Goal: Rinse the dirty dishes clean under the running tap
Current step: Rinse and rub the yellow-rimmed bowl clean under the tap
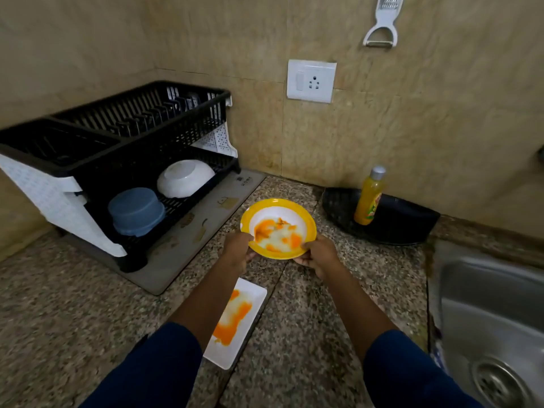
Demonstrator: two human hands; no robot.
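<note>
A round plate with a yellow rim, smeared with orange and white residue, is held just over the granite counter. My left hand grips its near left edge. On the near right edge, my right hand grips the rim with the thumb on top. Closer to me a white rectangular plate with orange smears lies flat, partly hidden under my left forearm. The steel sink is at the right with its drain at the bottom corner. No tap or running water is in view.
A black two-tier dish rack stands at the back left on a grey mat, holding an upturned white bowl and a blue container. A yellow soap bottle stands in a black corner tray. A socket and a peeler are on the wall.
</note>
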